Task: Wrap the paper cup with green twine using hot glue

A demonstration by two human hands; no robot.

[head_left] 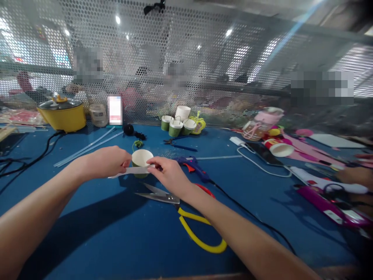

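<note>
A white paper strip is stretched between my two hands in front of a small green paper cup with a white inside. My left hand pinches the strip's left part, fingers closed. My right hand pinches its right end by the cup's rim. The cup stands upright on the blue table. Just below my right hand lie open scissors with yellow handles. A blue glue gun lies to the right of my right hand.
Several green cups stand at the back by the perforated metal screen. A yellow pot sits back left, with clear glue sticks near it. A phone on a white cable, pink craft pieces and another person's hand are at the right.
</note>
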